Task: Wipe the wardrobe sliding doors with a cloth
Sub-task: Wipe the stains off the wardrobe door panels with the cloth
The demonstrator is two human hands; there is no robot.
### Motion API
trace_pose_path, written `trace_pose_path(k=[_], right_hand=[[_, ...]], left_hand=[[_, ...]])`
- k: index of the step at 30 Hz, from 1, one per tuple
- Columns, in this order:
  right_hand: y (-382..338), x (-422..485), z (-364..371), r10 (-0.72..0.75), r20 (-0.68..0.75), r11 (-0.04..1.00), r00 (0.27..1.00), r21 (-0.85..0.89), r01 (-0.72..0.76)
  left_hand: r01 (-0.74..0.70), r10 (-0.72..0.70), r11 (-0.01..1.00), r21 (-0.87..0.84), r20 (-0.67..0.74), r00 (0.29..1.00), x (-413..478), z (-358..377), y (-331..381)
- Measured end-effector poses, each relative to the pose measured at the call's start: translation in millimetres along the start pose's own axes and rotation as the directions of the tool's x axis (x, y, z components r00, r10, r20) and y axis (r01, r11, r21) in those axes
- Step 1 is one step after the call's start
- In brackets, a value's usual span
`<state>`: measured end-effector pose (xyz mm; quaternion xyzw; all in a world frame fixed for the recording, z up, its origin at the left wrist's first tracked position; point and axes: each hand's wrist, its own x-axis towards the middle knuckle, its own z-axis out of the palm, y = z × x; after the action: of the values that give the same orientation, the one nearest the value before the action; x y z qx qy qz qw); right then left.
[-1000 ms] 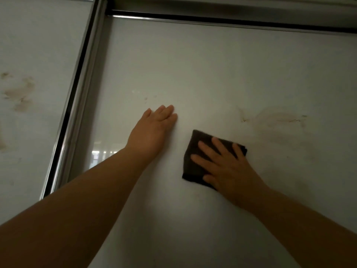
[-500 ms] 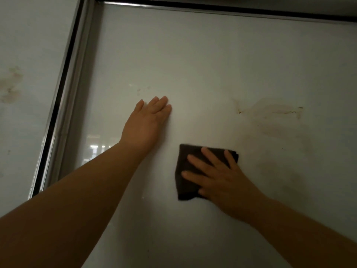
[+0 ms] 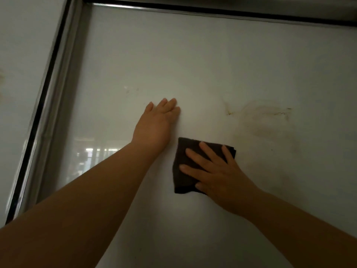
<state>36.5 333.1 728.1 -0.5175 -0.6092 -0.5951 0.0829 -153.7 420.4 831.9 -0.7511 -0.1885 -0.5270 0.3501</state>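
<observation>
- Right hand (image 3: pixel 218 175) is flat on the cloth (image 3: pixel 185 171), fingers (image 3: pixel 195 153) spread and extended. Not gripping it, just pinning it to the door panel (image 3: pixel 193 60) with palm pressure (spread fingers load more of the cloth, so a wider wipe path).
- Cloth: dark, folded to a rough square, sandwiched between my right palm and the panel, mid-panel, just below and right of my left hand. Its left and top edges stick out past my fingers.
- Left hand (image 3: pixel 156 124) is empty, fingers straight and held together, palm flat on the panel. My read: it braces me and stops the sliding door shifting on its track while the right pushes.
- The two hands are close but not touching; cloth corner sits just beside my left wrist.
- Brownish smear (image 3: pixel 264 117) up and to the right of the cloth, apart from it and not yet covered. Likely next target: slide the cloth up-right over it, keeping the pressure.
- A few faint specks (image 3: pixel 131 89) above-left of my left hand also look unwiped.
- Metal frame (image 3: pixel 63 78) runs down the left, neighbouring door (image 3: pixel 23 55) beyond it. That one shows a faint stain at the far left edge (too dim to judge properly).
- Risk: nothing clamps the cloth, so if I ease off it can bunch or slip down.
- Progress estimate: partway; this panel has marks left and the other door looks untouched.
</observation>
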Motion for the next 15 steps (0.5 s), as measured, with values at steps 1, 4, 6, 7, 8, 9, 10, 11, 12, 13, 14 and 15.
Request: trace_pose_path(k=[1, 4, 6, 7, 8, 9, 10, 11, 12, 13, 14, 15], right_hand=[[11, -3, -1, 0.021, 0.015, 1.0, 1.0, -0.006, -0.021], [50, 11, -12, 0.241, 0.014, 0.968, 0.971, 0.067, -0.241], [61, 32, -20, 0.38, -0.001, 0.92, 0.925, 0.1, -0.378], [59, 42, -23, 0.428, 0.008, 0.898, 0.904, 0.107, -0.427], [52, 50, -26, 0.46, 0.002, 0.881, 0.888, 0.125, -0.456], [44, 54, -26, 0.463, -0.015, 0.879, 0.886, 0.14, -0.457], [36, 52, -23, 0.432, -0.047, 0.896, 0.901, 0.139, -0.422], [31, 46, -19, 0.378, -0.078, 0.922, 0.923, 0.123, -0.367], [30, 37, -14, 0.311, -0.092, 0.948, 0.946, 0.102, -0.301], [33, 26, -9, 0.243, -0.086, 0.968, 0.966, 0.082, -0.236], [40, 15, -6, 0.192, -0.067, 0.98, 0.979, 0.063, -0.188], [52, 5, -5, 0.171, -0.052, 0.985, 0.984, 0.042, -0.169]], left_hand=[[0.002, -0.002, 1.0, -0.004, -0.011, 1.0, -1, 0, -1], [-0.005, 0.005, 1.0, -0.006, -0.047, 0.999, -2, 3, -2], [-0.005, 0.003, 1.0, -0.026, -0.073, 0.997, 0, 6, 0], [-0.006, 0.003, 0.999, -0.035, -0.082, 0.997, 2, 7, 2], [-0.007, 0.003, 0.999, -0.04, -0.092, 0.996, 3, 8, 4], [-0.005, 0.002, 1.0, -0.031, -0.094, 0.996, 3, 10, 6], [0.0, -0.001, 1.0, -0.012, -0.09, 0.996, 4, 12, 7], [0.004, -0.003, 1.0, 0.008, -0.086, 0.996, 3, 13, 8], [0.007, -0.005, 1.0, 0.018, -0.089, 0.996, 3, 14, 8], [0.01, -0.008, 1.0, 0.02, -0.097, 0.995, 3, 14, 7], [0.015, -0.013, 1.0, 0.024, -0.097, 0.995, 2, 15, 5], [0.019, -0.015, 0.999, 0.036, -0.099, 0.995, 3, 16, 3]])
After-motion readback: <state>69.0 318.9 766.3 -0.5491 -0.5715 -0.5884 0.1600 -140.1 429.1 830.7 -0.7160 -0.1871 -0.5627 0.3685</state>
